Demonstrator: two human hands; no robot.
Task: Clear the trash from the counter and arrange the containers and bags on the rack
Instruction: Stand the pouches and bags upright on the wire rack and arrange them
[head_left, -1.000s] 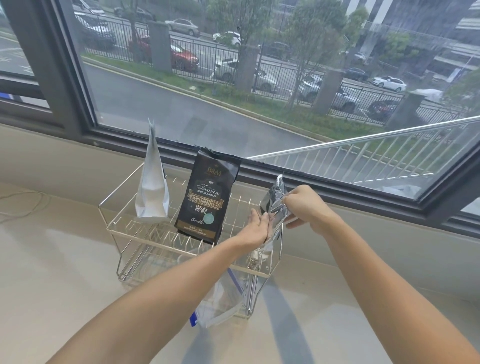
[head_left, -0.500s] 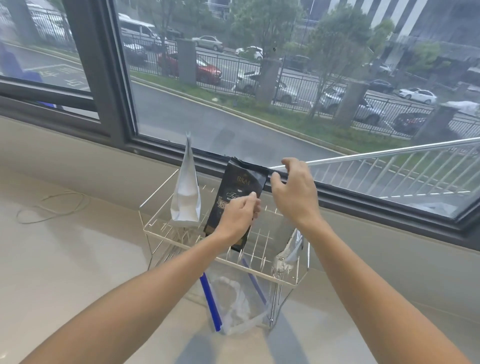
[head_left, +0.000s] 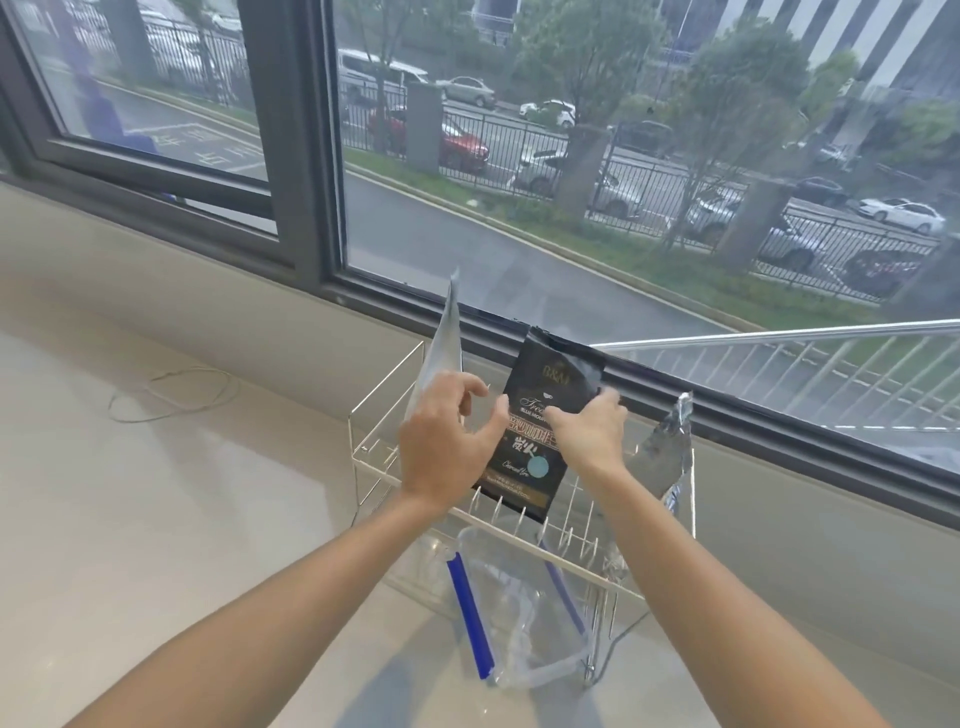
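Observation:
A wire rack (head_left: 375, 451) stands on the counter by the window. Three bags stand upright in its top tier: a white bag (head_left: 442, 343) at the left, a black coffee bag (head_left: 551, 375) in the middle, a crumpled silver foil bag (head_left: 669, 453) at the right. My right hand (head_left: 589, 434) grips the black coffee bag at mid-height, thumb on its front and fingers round its right edge. In front of the white bag is my left hand (head_left: 447, 444), fingers spread and loosely bent, its thumb at the black bag's left edge. A clear container with blue clips (head_left: 519, 629) sits under the rack.
A thin looped cord (head_left: 171, 395) lies on the beige counter (head_left: 156, 519) to the left. The dark window frame (head_left: 291, 156) and sill run right behind the rack. A metal railing shows outside at the right.
My right hand came down from the black bag's top edge to its middle. My left hand opened and shifted left toward the white bag. The view swung left.

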